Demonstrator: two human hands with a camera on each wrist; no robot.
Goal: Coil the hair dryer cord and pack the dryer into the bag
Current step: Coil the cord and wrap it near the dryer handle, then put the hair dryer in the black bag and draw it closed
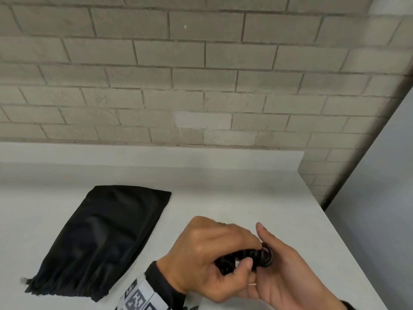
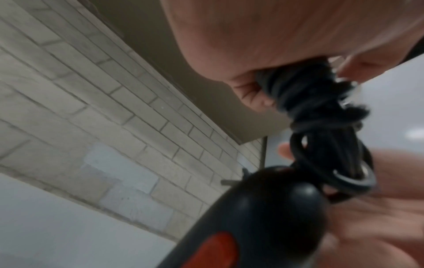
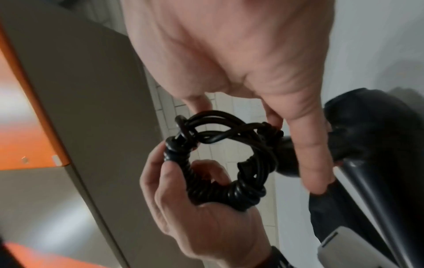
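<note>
My left hand [image 1: 207, 253] grips the black cord [image 1: 243, 257], which is wound into a tight ring; its thumb and fingers curl round the ring [image 3: 213, 174] in the right wrist view. The black hair dryer [image 2: 263, 217], with its red switch, lies under the hands and is mostly hidden in the head view. My right hand [image 1: 283, 274] lies palm up against the dryer [image 3: 367, 137] with its fingers [image 3: 309, 148] straight along it, the thumb raised. The black bag [image 1: 100, 238] lies flat on the white table [image 1: 223, 189] to the left, apart from both hands.
A grey brick wall [image 1: 201, 74] rises behind the table. The table's right edge [image 1: 348, 253] runs diagonally close to my right hand. The bag's gathered mouth [image 1: 62, 287] points toward me.
</note>
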